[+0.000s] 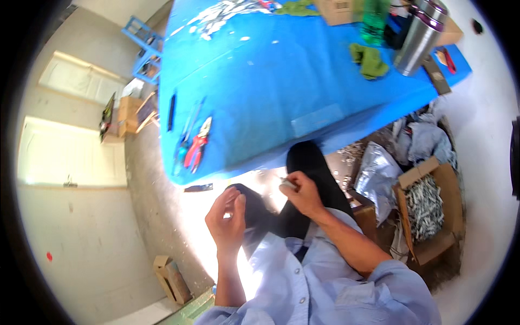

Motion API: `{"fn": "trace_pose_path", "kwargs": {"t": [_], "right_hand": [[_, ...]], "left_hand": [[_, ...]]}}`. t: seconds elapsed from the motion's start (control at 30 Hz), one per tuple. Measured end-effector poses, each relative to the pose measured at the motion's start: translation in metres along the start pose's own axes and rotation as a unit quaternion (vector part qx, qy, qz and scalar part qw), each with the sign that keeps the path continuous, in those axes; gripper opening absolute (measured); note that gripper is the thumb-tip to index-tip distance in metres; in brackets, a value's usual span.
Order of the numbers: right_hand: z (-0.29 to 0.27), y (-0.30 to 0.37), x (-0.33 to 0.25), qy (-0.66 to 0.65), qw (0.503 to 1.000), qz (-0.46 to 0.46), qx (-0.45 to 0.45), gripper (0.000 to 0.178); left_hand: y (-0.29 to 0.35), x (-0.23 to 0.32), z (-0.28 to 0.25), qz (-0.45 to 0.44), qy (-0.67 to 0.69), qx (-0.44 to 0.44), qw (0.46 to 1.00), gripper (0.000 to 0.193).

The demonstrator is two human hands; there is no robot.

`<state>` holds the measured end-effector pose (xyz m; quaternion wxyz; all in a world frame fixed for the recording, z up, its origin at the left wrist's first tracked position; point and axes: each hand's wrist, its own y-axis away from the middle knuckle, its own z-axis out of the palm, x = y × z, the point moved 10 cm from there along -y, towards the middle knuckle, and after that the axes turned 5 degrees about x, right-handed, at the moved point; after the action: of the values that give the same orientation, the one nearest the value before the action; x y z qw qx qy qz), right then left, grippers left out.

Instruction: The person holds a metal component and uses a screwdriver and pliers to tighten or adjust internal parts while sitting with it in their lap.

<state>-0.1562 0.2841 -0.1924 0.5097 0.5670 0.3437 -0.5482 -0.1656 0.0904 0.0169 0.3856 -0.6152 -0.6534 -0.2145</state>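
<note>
Both of my hands are above my lap, just in front of the table's near edge. My right hand (306,196) is closed, with a small greyish piece (288,184) between thumb and fingers; its kind is too small to tell. To the left, my left hand (225,218) is raised over my knee, fingers curled toward the thumb. What it may hold is too small to make out. Nearest to it on the table lie red-handled pliers (196,149), a thin screwdriver (187,129) and a black stick-like tool (171,112).
A blue-covered table (249,103) spans the front, bearing a heap of silvery strips (222,16), a green cloth (369,61), a green bottle (374,24) and a steel flask (420,40). To my right stands an open cardboard box (454,203) of metal pieces beside a silver bag (375,176).
</note>
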Motion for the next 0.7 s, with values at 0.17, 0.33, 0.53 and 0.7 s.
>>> {"fn": "trace_pose_path", "kwargs": {"t": [0.17,0.33,0.53,0.7], "right_hand": [[0.000,-0.002,0.013,-0.015,0.998,0.053,0.004,0.031],[0.000,-0.005,0.020,0.018,0.999,0.047,0.016,0.030],[0.003,-0.006,0.013,-0.037,0.997,0.064,0.004,0.028],[0.005,-0.007,0.021,-0.005,0.999,0.041,-0.022,0.029]], "left_hand": [[-0.036,0.005,-0.044,0.052,-0.115,0.079,0.989,0.026],[-0.071,-0.014,-0.062,0.072,-0.157,0.095,0.980,0.029],[-0.093,-0.041,-0.071,0.081,-0.174,0.114,0.975,0.027],[-0.116,-0.056,-0.088,0.105,-0.198,0.132,0.966,0.024]]}}
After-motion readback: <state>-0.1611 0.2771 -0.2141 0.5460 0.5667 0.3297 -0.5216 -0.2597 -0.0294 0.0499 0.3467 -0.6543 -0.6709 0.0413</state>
